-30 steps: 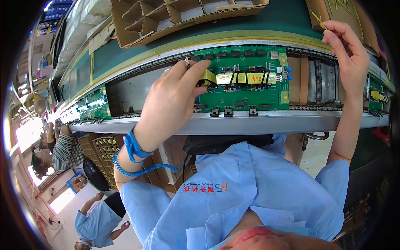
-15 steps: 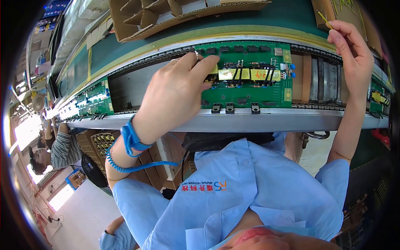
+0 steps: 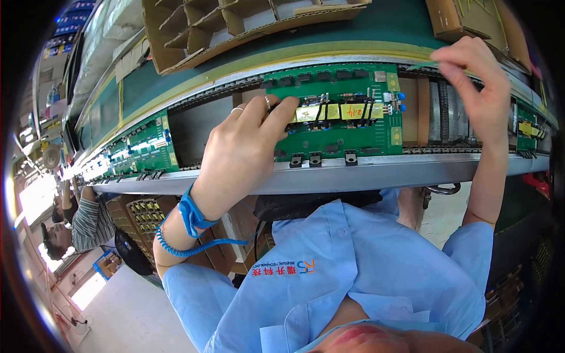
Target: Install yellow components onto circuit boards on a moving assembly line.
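My left hand (image 3: 244,147) wears a blue wrist strap (image 3: 192,216) and closes over the left end of a green circuit board (image 3: 347,138). Its fingers and thumb are round the end of a row of yellow-taped transformers (image 3: 318,113); the fingers hide much of that end. My right hand (image 3: 479,82) is raised beyond the board's right end, thumb and fingertips pinched on a thin yellow-green strip (image 3: 421,65), blurred by motion. Black parts line the board's far edge, and blue discs (image 3: 402,102) stand at its right end.
The board lies on a conveyor rail (image 3: 282,182), with other green boards (image 3: 138,147) farther left and one (image 3: 527,132) at the right. Beyond it stand a divided cardboard box (image 3: 200,35) and a box (image 3: 456,23) with more thin strips. A person in a striped sleeve (image 3: 94,212) is at far left.
My right hand has come left and down toward the board, carrying the strip. My left hand keeps its place on the transformers. The boards appear slightly shifted in view.
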Tool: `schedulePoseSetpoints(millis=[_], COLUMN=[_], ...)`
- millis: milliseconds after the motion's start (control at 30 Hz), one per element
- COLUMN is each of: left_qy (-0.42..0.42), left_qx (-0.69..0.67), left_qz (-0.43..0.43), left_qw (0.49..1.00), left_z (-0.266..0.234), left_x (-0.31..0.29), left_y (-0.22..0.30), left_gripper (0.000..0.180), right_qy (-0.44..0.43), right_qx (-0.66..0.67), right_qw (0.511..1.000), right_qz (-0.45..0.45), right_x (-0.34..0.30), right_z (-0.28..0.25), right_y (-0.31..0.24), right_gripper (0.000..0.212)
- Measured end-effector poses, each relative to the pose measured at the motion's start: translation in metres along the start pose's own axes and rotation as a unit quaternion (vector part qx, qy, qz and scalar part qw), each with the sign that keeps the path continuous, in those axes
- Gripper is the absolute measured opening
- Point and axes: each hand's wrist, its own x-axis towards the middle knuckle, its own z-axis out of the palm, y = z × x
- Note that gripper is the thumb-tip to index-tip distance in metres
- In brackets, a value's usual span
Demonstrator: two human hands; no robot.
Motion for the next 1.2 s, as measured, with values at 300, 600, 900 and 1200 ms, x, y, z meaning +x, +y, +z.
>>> schedulePoseSetpoints(millis=[300, 600, 900, 1200], left_qy=[-0.007, -0.006, 0.024, 0.043], left_qx=[-0.068, -0.075, -0.042, -0.049], left_qz=[-0.005, -0.024, -0.009, 0.01], left_qw=[0.998, 0.997, 0.999, 0.998], left_z=[-0.009, -0.007, 0.001, 0.002], left_x=[0.006, 0.004, -0.002, -0.002], left_y=[0.0, 0.001, -0.002, -0.005], left_gripper=[0.046, 0.053, 0.055, 0.05], right_qy=[-0.004, -0.004, -0.001, -0.019], right_qx=[-0.114, -0.11, -0.232, -0.243], right_qw=[0.99, 0.989, 0.958, 0.954], right_qz=[-0.081, -0.098, -0.17, -0.174], right_x=[-0.021, -0.026, -0.028, -0.026], right_z=[0.018, 0.03, 0.035, 0.033], right_y=[-0.015, -0.01, -0.017, -0.022], right_gripper=[0.013, 0.014, 0.01, 0.01])
